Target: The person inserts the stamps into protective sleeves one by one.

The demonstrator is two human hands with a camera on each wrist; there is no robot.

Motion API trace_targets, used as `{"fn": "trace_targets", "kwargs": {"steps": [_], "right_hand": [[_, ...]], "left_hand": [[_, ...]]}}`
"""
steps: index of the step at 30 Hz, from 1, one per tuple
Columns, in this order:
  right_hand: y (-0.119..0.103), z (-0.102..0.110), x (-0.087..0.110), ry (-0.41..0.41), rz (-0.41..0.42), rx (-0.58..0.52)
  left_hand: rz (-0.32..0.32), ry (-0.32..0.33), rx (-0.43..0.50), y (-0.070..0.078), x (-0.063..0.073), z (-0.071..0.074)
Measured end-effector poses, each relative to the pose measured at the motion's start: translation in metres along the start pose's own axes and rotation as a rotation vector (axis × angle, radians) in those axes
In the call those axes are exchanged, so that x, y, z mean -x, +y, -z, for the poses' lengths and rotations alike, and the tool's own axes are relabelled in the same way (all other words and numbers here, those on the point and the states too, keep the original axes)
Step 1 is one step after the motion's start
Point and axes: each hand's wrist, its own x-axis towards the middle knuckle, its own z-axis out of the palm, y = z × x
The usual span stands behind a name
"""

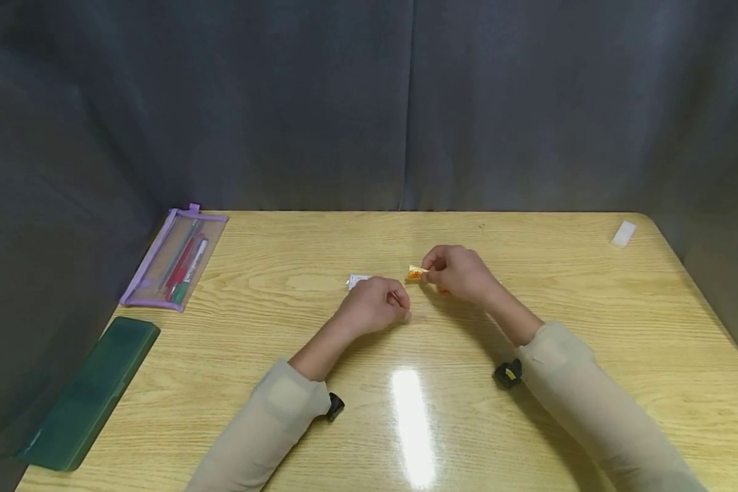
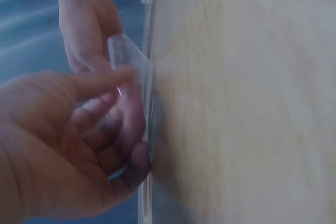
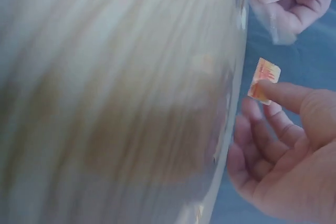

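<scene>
The right hand (image 1: 461,273) pinches a small orange-and-yellow packet (image 1: 415,273) at one end, thumb against fingertips, probably because so slight and flat a thing needs no fuller grip; this leaves its other end free and much of the print in sight. Nearer the person than the packet and slightly to its left, the left hand (image 1: 375,302) pinches a clear plastic piece (image 2: 123,51), likely by the edge to spare the film from crumpling; whether it is a bag or a scrap is hard to tell.

On the table (image 1: 283,246), a pale small piece (image 1: 358,279) lies left of the packet, and an orange-marked piece (image 1: 443,290) lies just to its right, mostly hidden. Well left of the packet, a purple-edged mesh pouch (image 1: 144,270) and a green case (image 1: 92,393) sit along the side, perhaps to leave working room; a white block (image 1: 624,234) lies well right of it.
</scene>
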Motion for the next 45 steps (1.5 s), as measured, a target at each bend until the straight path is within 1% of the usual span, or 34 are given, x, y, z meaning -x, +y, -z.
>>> {"fn": "trace_targets", "kwargs": {"steps": [5,8,11,14,17,19,21,25,27,29,37,41,45], "right_hand": [[0.002,0.010,0.008,0.036,-0.027,-0.112],[0.004,0.016,0.015,0.037,-0.045,-0.230],[0.005,0.022,0.022,0.042,-0.052,-0.342],[0.006,0.025,0.027,0.039,-0.050,-0.427],[0.006,0.026,0.029,0.023,-0.061,-0.466],[0.008,0.026,0.031,0.010,-0.065,-0.478],[0.009,0.026,0.033,0.001,-0.067,-0.492],[0.011,0.025,0.038,0.002,-0.041,-0.548],[0.011,0.025,0.040,0.012,-0.030,-0.569],[0.011,0.024,0.042,0.025,-0.026,-0.582],[0.014,0.025,0.044,0.062,-0.076,-0.569],[0.013,0.025,0.044,0.071,-0.083,-0.570],[0.012,0.025,0.045,0.069,-0.077,-0.603]], "left_hand": [[-0.001,-0.028,0.289,-0.006,0.002,0.009],[-0.014,-0.051,0.485,-0.010,0.002,0.013],[-0.024,-0.051,0.633,-0.012,0.001,0.018],[-0.025,-0.031,0.740,-0.012,0.000,0.021],[-0.023,-0.008,0.837,-0.012,-0.001,0.022],[-0.014,0.015,0.880,-0.012,0.000,0.022],[-0.004,0.047,0.900,-0.011,0.000,0.022],[0.015,0.122,0.883,-0.010,0.002,0.021],[0.021,0.148,0.864,-0.010,0.003,0.022],[0.017,0.160,0.854,-0.011,0.004,0.021],[0.002,0.113,0.828,-0.009,0.006,0.019],[0.001,0.126,0.850,-0.009,0.006,0.018],[0.034,0.132,0.896,-0.007,0.007,0.018]]}}
